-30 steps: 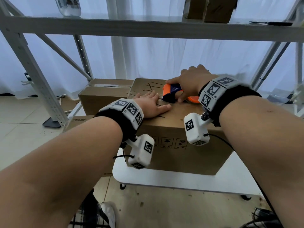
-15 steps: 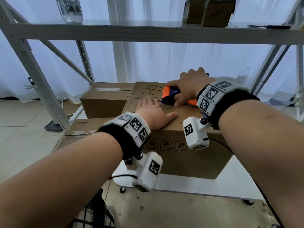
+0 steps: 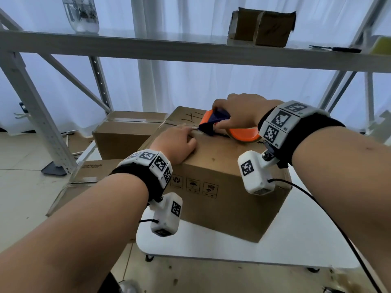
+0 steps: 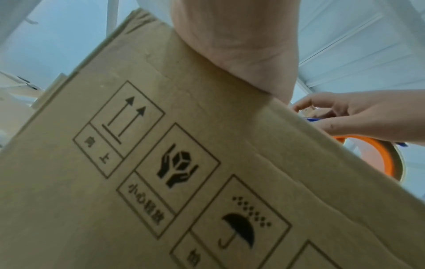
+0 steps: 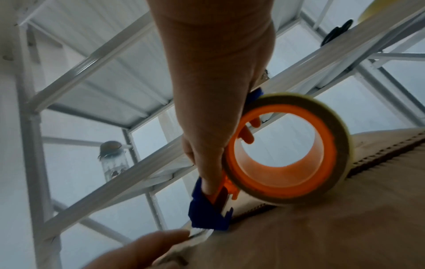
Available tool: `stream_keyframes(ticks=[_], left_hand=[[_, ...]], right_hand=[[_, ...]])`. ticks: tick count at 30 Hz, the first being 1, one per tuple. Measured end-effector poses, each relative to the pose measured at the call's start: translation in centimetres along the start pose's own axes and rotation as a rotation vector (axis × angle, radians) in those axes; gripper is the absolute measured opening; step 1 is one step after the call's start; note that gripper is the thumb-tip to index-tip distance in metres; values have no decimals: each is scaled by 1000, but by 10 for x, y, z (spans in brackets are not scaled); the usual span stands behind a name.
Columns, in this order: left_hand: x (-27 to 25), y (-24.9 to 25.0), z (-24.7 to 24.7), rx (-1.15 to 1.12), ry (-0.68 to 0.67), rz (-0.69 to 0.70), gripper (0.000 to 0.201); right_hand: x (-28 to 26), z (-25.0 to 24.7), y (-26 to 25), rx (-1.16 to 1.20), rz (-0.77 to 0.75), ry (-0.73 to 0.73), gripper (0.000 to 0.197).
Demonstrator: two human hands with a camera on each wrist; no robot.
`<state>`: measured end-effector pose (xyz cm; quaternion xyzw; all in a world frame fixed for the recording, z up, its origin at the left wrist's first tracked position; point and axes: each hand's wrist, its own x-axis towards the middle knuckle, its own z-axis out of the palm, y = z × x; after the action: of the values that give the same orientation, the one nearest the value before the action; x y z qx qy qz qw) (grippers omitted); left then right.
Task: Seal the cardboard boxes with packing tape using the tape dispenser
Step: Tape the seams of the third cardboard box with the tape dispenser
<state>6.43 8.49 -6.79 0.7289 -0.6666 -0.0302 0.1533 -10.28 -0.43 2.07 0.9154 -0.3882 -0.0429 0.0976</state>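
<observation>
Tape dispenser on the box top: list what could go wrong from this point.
1. The left hand rests flat on the box with its fingers right beside the tape dispenser; its cutting end could nick them.
2. The right hand runs the dispenser along the flap seam; drifting sideways would probably leave the seam partly untaped.
3. The box sits near the edge of the small white table; a hard pull might slide it.
</observation>
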Motion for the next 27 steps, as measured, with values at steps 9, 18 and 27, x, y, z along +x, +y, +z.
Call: stream_keyframes(ticks=[9,18,27], left_hand=[[30,1,-4,154,-288,-51,61],[31,-1,-3,193,-307,-51,61],[32,8,-6,195,-350,-89,63]], right_hand=[[2,14,14,65,37,121,51],[-13,6,25,-44,-13,74,49],[-29,19,49,38,84,69,50]])
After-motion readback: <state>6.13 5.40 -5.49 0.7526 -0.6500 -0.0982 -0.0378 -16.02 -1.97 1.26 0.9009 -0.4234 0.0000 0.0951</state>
